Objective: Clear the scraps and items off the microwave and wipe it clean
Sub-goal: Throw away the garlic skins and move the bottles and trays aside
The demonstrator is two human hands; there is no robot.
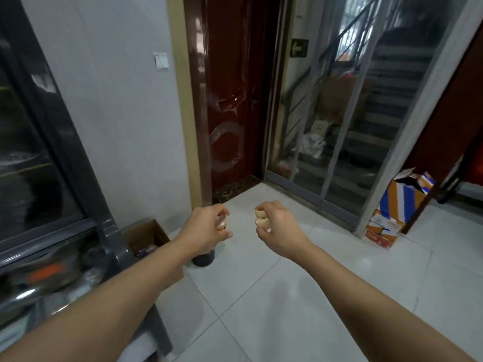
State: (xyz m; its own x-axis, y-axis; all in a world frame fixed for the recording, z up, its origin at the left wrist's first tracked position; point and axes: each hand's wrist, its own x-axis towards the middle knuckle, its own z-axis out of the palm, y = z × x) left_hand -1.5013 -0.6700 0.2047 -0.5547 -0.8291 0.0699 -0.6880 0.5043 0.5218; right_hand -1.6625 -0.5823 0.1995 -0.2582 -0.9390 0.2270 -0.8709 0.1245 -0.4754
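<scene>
Gripping eggshell scraps in both hands

Right hand [277, 226] curls around pale eggshell pieces [262, 220]; left hand [206, 227] pinches another shell scrap [221, 226]. Both hover over white floor tiles [261, 296], a dark bin [203, 258] just below the left wrist, red door [230, 100] beyond.

Soft, even daylight fills the room, brightest through the screen door [347, 105] at the back. The glossy red door [230, 100] carries white glare streaks, and the pale floor tiles [300, 296] give a dull sheen with faint shadows. Motion blur smears the whole view; the dark cabinet [39, 152] bows at the left edge
</scene>
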